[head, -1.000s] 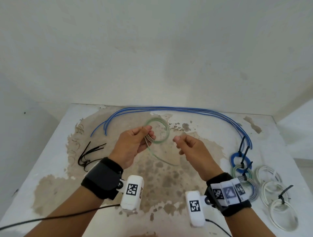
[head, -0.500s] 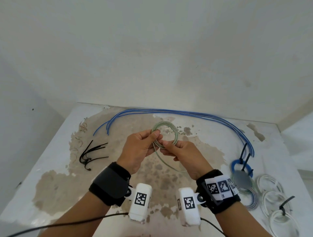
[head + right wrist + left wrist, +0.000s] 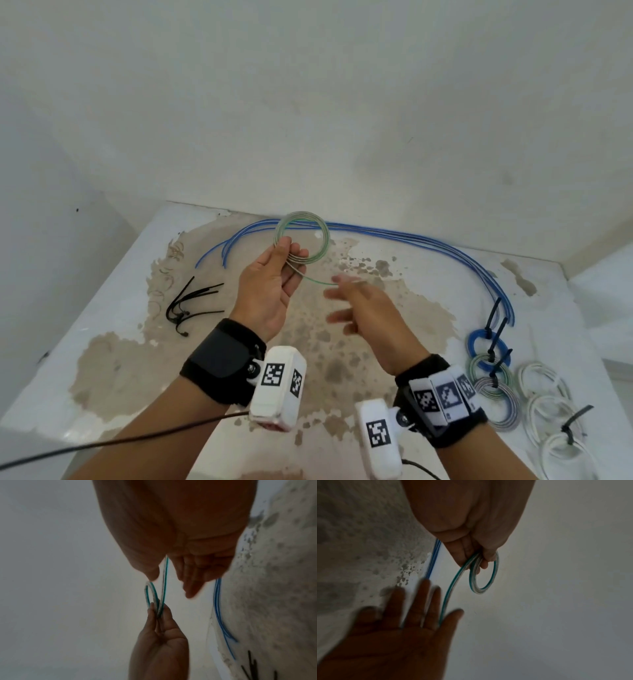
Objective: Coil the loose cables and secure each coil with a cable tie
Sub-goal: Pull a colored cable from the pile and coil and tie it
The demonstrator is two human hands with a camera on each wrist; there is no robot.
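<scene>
A white worktop (image 3: 113, 308) fills the lower half of the head view, its paint worn through to a large brownish, blotchy patch (image 3: 318, 329) in the middle. White walls (image 3: 308, 102) rise behind it from 9 o'clock round to 3 o'clock, faintly scuffed.

Bench (image 3: 113, 346): loose ties (image 3: 191, 305) left; tied coils (image 3: 493, 380) right; long cables (image 3: 411, 238) along rear, behind held coil (image 3: 303, 236).

No words, brands or numbers can be read anywhere. The wrist cameras (image 3: 277, 387) and the right wristband (image 3: 442, 399) bear only black-and-white square marker patterns.
</scene>
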